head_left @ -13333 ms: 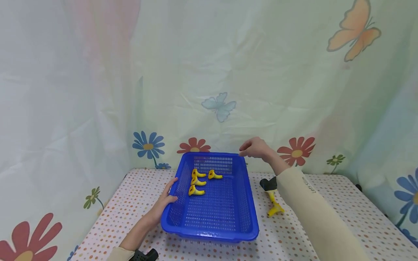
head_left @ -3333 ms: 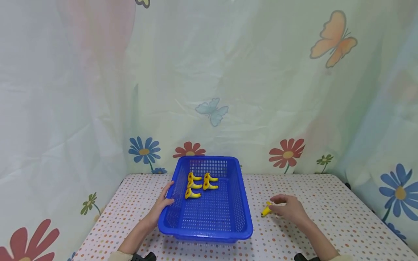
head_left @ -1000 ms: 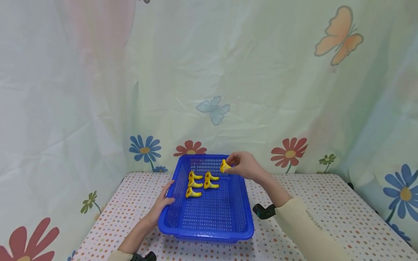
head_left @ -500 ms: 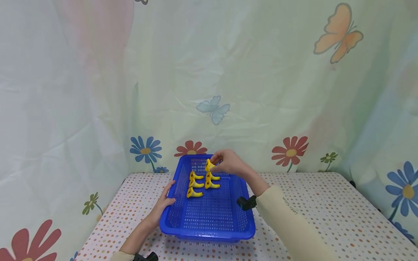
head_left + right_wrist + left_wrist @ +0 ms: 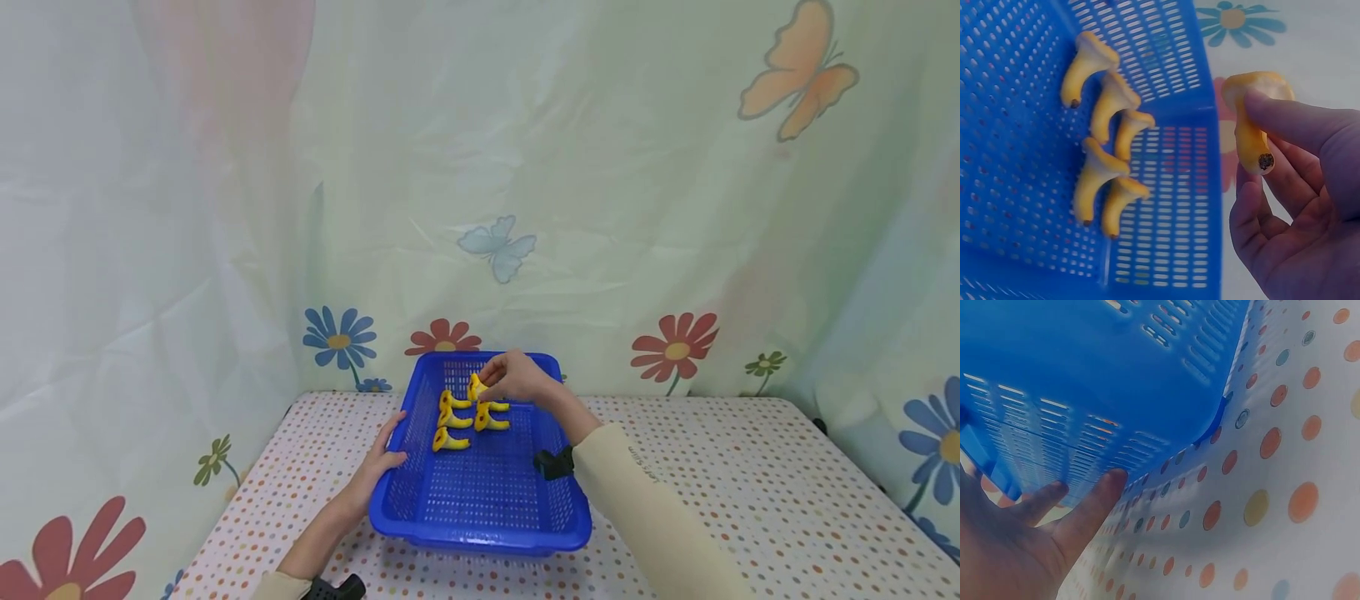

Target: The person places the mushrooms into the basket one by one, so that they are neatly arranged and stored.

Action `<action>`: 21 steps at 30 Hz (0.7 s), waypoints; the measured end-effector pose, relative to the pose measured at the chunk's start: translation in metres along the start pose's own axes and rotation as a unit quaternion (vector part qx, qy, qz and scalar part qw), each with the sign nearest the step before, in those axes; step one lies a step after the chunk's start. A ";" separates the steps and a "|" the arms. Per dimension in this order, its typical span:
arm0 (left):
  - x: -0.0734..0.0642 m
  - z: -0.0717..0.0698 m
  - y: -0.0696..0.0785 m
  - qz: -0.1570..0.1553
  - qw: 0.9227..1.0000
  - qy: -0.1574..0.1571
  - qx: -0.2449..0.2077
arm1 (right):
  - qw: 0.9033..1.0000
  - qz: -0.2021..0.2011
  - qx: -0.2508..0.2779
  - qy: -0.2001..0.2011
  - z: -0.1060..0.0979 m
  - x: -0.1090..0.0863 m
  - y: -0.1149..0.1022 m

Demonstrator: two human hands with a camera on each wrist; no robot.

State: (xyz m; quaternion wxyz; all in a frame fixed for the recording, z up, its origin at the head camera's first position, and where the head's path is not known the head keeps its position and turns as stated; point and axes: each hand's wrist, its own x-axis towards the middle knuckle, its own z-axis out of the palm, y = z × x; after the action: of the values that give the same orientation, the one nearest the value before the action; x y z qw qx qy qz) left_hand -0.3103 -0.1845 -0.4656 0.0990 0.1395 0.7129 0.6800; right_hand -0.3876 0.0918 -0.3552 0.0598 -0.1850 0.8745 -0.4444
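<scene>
Over the far part of the blue basket (image 5: 480, 537), my right hand (image 5: 521, 379) pinches a yellow mushroom (image 5: 476, 387) between thumb and fingers. Its pale cap and dark stem end show on the held mushroom (image 5: 1250, 134) in the right wrist view. Several more yellow mushrooms (image 5: 452, 439) lie on the basket floor in two rows, stems pointing right. At the basket's left side is my left hand (image 5: 369, 471). In the left wrist view, straight fingers (image 5: 1088, 515) of that hand touch the basket's outer slotted wall.
The basket stands on a table (image 5: 720, 467) under a dotted cloth. Behind it hangs a pale curtain (image 5: 600, 208) with printed flowers and butterflies. The basket's near half shows bare floor.
My right hand has picked a mushroom off the table at right and carried it left over the basket, then slightly lower. Two mushrooms joined the left ones earlier. My left hand has stayed.
</scene>
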 end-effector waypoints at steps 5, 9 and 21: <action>0.001 0.000 0.001 -0.006 1.000 0.000 -0.003 | 1.000 0.020 0.003 -0.009 0.005 0.005 0.012; 0.001 0.000 -0.001 -0.004 1.000 -0.003 -0.007 | 0.999 0.038 0.002 -0.016 0.010 0.008 0.020; 0.002 0.000 -0.001 -0.002 1.000 0.002 0.010 | 0.995 0.054 -0.030 -0.073 0.021 0.012 0.047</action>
State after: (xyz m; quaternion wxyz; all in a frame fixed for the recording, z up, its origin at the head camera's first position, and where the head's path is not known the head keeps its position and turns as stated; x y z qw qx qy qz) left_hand -0.3123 -0.1838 -0.4664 0.0971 0.1374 0.7205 0.6728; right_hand -0.4060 0.0967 -0.4049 0.1418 -0.1709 0.8894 -0.3995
